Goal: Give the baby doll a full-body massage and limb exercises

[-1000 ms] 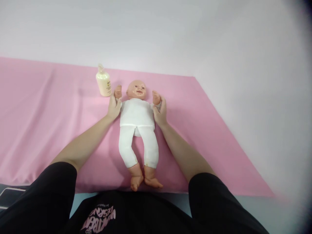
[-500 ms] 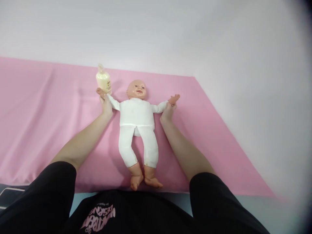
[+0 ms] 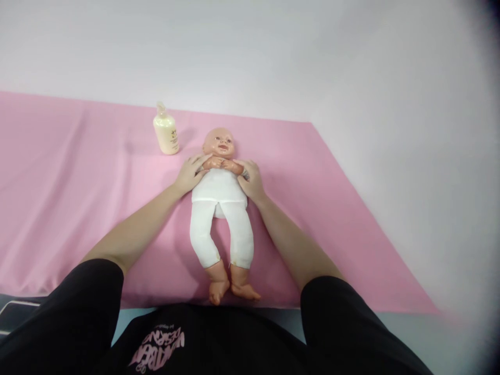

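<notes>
A plastic baby doll in a white top and white leggings (image 3: 221, 208) lies on its back on a pink cloth-covered surface (image 3: 78, 208), head toward the far edge and bare feet at the near edge, roughly midway along it. The left hand (image 3: 190, 173) and the right hand (image 3: 251, 180) each grip one of the doll's arms, folding them inward so the doll's small hands meet on its chest just under the chin. Both hands are partly curled around the sleeves, fingers lying on the doll's shoulders.

A cream plastic pump bottle (image 3: 166, 133) stands upright near the far edge, just left of the doll's head and apart from it; its label print is too small to read.

The person's black shirt (image 3: 164, 344) bears pink lettering, seen upside down and only partly legible.
</notes>
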Demonstrator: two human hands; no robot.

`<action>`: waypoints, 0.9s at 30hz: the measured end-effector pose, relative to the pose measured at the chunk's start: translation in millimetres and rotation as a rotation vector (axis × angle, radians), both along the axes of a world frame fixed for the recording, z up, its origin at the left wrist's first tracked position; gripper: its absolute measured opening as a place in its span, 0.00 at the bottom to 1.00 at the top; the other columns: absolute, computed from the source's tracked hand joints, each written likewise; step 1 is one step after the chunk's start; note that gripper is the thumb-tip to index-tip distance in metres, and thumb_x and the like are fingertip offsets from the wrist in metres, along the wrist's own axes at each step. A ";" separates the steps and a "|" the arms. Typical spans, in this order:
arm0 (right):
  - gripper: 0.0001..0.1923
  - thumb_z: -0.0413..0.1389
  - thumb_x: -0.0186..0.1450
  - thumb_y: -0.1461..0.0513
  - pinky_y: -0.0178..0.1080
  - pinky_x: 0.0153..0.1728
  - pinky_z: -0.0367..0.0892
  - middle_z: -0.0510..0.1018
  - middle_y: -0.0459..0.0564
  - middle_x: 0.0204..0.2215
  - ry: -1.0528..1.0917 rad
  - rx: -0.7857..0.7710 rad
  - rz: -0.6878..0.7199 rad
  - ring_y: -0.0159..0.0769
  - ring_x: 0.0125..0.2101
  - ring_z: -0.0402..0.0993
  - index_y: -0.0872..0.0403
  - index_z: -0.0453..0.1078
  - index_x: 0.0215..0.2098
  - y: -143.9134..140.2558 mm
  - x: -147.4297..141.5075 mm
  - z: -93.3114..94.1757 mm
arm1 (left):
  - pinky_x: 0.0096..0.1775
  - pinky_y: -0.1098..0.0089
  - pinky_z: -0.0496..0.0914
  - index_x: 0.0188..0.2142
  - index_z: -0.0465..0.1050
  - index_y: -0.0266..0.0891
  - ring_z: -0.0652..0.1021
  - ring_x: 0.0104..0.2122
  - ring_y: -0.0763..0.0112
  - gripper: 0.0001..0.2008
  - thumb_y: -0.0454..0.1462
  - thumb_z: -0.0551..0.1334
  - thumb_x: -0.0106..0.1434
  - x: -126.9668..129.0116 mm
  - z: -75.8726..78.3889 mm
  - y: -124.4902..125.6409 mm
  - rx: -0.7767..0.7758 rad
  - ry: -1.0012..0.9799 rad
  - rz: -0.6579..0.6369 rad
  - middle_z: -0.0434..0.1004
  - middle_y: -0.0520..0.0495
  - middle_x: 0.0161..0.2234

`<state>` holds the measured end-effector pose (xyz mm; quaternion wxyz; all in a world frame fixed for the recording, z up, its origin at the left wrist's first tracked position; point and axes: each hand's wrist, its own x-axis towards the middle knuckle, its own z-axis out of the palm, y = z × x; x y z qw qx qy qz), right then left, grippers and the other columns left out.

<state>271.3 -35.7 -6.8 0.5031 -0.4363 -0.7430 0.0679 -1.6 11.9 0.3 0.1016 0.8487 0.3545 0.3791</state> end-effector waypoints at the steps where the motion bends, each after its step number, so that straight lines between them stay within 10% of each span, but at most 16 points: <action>1: 0.26 0.53 0.60 0.67 0.56 0.62 0.67 0.81 0.51 0.51 -0.006 0.000 0.001 0.49 0.54 0.74 0.47 0.74 0.55 0.1 -0.3 -0.1 | 0.62 0.50 0.66 0.67 0.69 0.42 0.74 0.57 0.50 0.32 0.57 0.54 0.74 0.5 1.0 -0.8 -0.002 0.006 0.003 0.76 0.36 0.58; 11: 0.28 0.54 0.69 0.58 0.57 0.71 0.58 0.68 0.56 0.67 0.440 0.041 -0.005 0.45 0.68 0.64 0.49 0.59 0.67 10.9 6.7 -8.7 | 0.71 0.53 0.58 0.68 0.58 0.45 0.66 0.70 0.53 0.37 0.61 0.60 0.69 -6.1 -6.7 10.0 -0.136 -0.646 0.122 0.64 0.36 0.69; 18: 0.31 0.48 0.67 0.57 0.66 0.71 0.54 0.58 0.57 0.71 0.872 -0.053 -0.264 0.45 0.72 0.58 0.49 0.54 0.67 53.4 40.4 -46.8 | 0.64 0.60 0.69 0.56 0.61 0.41 0.76 0.60 0.67 0.11 0.42 0.50 0.80 -9.3 -2.9 26.6 -0.487 -1.191 0.482 0.72 0.39 0.60; 27: 0.33 0.51 0.68 0.57 0.66 0.73 0.49 0.58 0.56 0.72 0.750 0.044 -0.152 0.45 0.74 0.55 0.47 0.52 0.70 39.0 29.6 -32.5 | 0.67 0.55 0.65 0.61 0.64 0.46 0.73 0.64 0.57 0.27 0.56 0.62 0.71 -9.4 -4.9 21.8 -0.304 -1.008 0.326 0.72 0.40 0.62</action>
